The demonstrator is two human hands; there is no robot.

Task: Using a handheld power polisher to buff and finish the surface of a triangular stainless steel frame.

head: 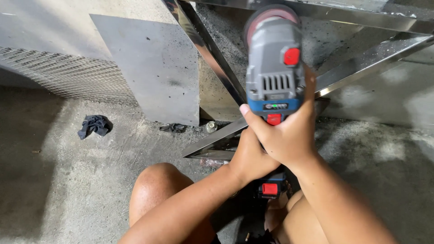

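Head view: cordless angle grinder (274,68) is the reference for everything below. One grinder, grey body with a blue band and red switches, long axis running from the hands up and away toward the top of frame, slightly foreshortened. Its disc end is the far end, sitting over the polished steel frame (212,54); whether the disc touches the metal cannot be told, the body hides the contact.

Right hand (289,135) is closed around the near end of the grinder body, fingers wrapped up its right side, thumb across the blue band. Left hand (251,156) is just below and left of that, closed on the grinder's handle section; the fingers are hidden behind the right hand. Both grips are firm wraps with no gap visible. Right hand is the one nearer the disc. The red-tabbed battery pack (270,187) sits at the grinder's near end, below both hands.

Counts:
- hands: two, both on the grinder
- steel frame bars in view: three, one left of the grinder running diagonally, one right of it, one passing under the hands
- grey sheet-metal panel (153,68): one, left of the grinder
- wire mesh (63,74): one piece, far left
- dark rags: two, bigger rag (94,125) well left, smaller rag (173,128) nearer
- small round fitting (211,127): one, on the concrete floor (54,190) left of the hands
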